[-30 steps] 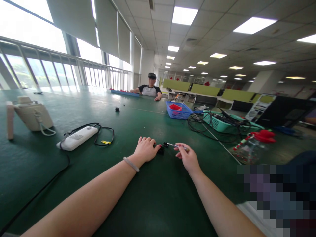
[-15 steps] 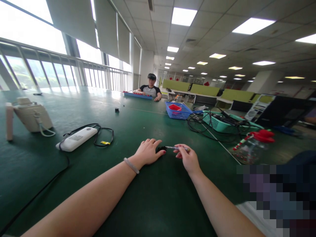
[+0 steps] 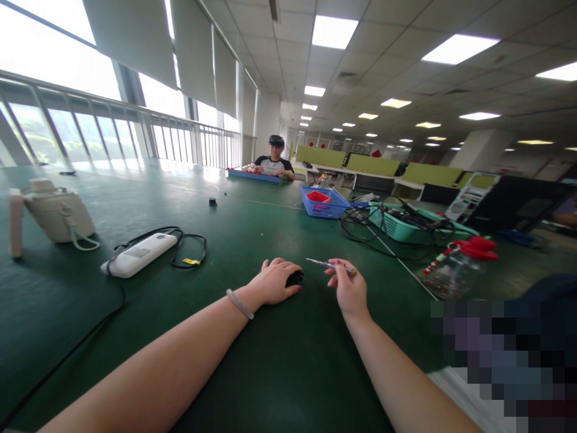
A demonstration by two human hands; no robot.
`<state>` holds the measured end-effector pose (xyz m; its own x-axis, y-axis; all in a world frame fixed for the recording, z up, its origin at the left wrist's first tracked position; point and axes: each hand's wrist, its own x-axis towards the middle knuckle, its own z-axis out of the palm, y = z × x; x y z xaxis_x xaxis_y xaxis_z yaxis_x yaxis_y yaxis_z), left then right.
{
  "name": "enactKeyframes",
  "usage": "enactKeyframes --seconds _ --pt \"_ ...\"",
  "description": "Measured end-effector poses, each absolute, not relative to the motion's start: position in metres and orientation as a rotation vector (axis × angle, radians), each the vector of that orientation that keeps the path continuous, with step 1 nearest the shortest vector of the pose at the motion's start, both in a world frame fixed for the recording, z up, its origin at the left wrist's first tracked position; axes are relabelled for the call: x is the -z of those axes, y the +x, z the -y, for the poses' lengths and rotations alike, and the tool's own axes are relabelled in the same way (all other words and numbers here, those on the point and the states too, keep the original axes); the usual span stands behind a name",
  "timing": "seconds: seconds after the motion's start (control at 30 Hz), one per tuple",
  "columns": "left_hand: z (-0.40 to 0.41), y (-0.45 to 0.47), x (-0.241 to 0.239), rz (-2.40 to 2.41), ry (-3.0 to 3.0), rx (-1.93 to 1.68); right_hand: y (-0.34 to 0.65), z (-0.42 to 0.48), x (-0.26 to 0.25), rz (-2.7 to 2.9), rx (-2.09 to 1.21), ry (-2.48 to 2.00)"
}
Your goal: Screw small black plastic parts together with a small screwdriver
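Note:
My left hand [image 3: 276,279] lies on the green table [image 3: 270,361] with its fingers curled over a small black part [image 3: 295,278], most of which is hidden beneath them. A pale bracelet [image 3: 239,304] sits on that wrist. My right hand [image 3: 348,287] is raised just to the right and pinches a thin screwdriver [image 3: 328,264], whose tip points left, a little above and apart from the black part.
A white device with a black cable [image 3: 139,254] and a beige appliance [image 3: 56,211] lie to the left. A blue basket [image 3: 325,203], a teal basket with cables [image 3: 401,225] and a clear bottle with a red top [image 3: 455,267] stand to the right. Another person [image 3: 274,162] sits at the far end.
My left hand has closed over the black part and slid slightly right. My right hand has lifted the screwdriver's tip away from the part. The far person has drawn the blue tray closer.

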<state>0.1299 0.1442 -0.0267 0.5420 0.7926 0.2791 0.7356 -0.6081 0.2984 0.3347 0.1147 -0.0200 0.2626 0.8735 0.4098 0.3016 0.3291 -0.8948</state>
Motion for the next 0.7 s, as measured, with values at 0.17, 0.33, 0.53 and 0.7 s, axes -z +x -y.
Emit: enactKeyframes --seconds 0.17,0.33,0.53,0.7 --pt "-0.1396 0.1352 0.0256 -1.352 2.618 -0.576 0.3332 -0.1162 0.0229 1.319 -0.555 -1.215" --pt "-0.1358 0.1381 0.0252 -1.385 2.613 -0.584 0.3321 -0.1166 0.0240 1.337 -0.560 -1.208" --pt "-0.1388 0.1403 0.0275 -1.429 2.627 -0.583 0.3303 -0.1165 0.0231 1.373 -0.573 -1.221" --pt "-0.1432 0.1407 0.0322 -1.411 2.650 -0.563 0.3295 -0.1170 0.0228 1.392 -0.587 -1.262"
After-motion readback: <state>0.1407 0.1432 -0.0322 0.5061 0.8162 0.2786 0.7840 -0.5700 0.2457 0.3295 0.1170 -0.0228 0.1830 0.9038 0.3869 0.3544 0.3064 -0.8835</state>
